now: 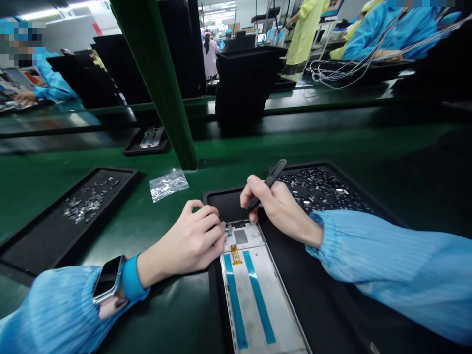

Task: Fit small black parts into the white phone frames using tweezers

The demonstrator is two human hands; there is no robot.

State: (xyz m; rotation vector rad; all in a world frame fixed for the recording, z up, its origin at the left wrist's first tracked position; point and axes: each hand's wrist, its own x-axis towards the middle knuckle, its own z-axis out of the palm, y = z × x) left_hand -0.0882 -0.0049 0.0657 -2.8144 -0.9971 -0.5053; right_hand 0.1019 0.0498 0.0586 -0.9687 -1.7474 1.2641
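Note:
A silvery metal device frame [254, 295] with two blue strips and an orange flex cable [235, 254] lies in a black tray [224, 198]. My left hand [197, 238] is closed, its curled fingers gripping the frame's upper left corner; the fingertips are partly hidden. In my right hand [275, 201] are dark tweezers [276, 172], pinched between thumb and fingers and slanting down to the frame's top edge. Their tips are hidden behind the fingers.
Another black tray [324, 189] with many small parts stands behind my right forearm. To the left are a tray of loose metal pieces [86, 204] and a clear plastic bag [168, 185]. A green post [158, 83] rises from the bench; co-workers sit beyond.

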